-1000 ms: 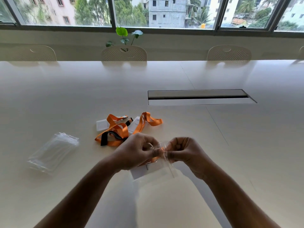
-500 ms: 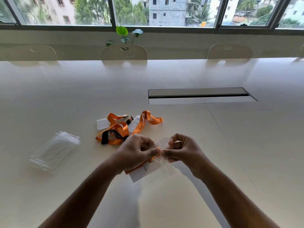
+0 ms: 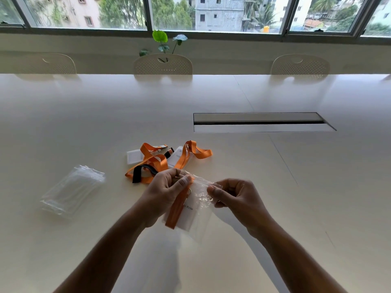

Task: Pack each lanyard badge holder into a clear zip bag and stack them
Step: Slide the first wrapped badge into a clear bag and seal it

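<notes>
Hands now apart along zip bag (image 3: 196, 210) top: left hand (image 3: 167, 192) pinches left corner, right hand (image 3: 232, 197) pinches right corner. Badge holder (image 3: 187, 212) inside bag.

The print on the badge card (image 3: 189, 210) inside the zip bag (image 3: 200, 218) is being blurred beyond reading. The bag's left top corner is being hidden behind the left hand (image 3: 164, 192), and both forearms are being cut off by the lower edge.

Head-worn view, forward and down, close over table (image 3: 296, 187).
</notes>
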Demonstrator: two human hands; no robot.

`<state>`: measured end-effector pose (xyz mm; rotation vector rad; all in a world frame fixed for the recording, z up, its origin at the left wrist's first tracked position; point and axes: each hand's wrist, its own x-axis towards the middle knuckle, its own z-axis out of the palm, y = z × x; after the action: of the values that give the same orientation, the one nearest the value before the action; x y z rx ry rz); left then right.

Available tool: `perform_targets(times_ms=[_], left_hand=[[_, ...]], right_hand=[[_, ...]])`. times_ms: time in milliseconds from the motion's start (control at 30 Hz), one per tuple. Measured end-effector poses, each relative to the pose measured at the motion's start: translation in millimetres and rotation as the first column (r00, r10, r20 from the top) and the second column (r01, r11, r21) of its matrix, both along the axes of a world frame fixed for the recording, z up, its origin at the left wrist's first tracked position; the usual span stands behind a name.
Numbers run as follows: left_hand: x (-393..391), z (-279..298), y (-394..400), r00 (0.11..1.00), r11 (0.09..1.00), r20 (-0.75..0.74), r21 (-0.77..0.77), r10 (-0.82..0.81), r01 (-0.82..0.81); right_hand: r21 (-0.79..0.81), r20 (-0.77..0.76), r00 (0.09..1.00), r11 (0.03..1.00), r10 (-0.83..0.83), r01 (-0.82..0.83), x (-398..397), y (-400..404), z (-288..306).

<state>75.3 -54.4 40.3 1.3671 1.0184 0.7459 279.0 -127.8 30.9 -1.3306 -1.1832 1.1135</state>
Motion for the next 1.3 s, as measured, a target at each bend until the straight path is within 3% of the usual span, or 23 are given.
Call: perform_targets(times_ms=[300, 467, 900, 1300], left_hand=[[-2.2, -5.2, -3.1, 0.998, 1.0, 0.055, 0.023, 0.003, -0.004], [-1.5, -7.1, -1.5, 0.999, 0.999, 0.044, 0.049, 0.011, -0.013], [-3.9, -3.2, 1.2, 0.998, 0.998, 0.049, 0.053, 0.025, -0.027], [-8.4, -1.4, -5.4, 0.997, 0.999, 0.068, 0.032, 0.033, -0.035]], right_hand=[[0.19, 0.164, 0.975, 0.975, -0.149, 0.117, -2.4, 5.5, -4.9], [0.203, 0.211, 0.965, 0.972, -0.159, 0.116, -2.3, 7.2, -6.4], [0.181, 0.165, 0.978, 0.979, -0.128, 0.098, 5.7, 8.7, 0.3], [0.08, -0.07, 0.993, 0.991, -0.098, 0.104, 7.1, 4.6, -2.4]])
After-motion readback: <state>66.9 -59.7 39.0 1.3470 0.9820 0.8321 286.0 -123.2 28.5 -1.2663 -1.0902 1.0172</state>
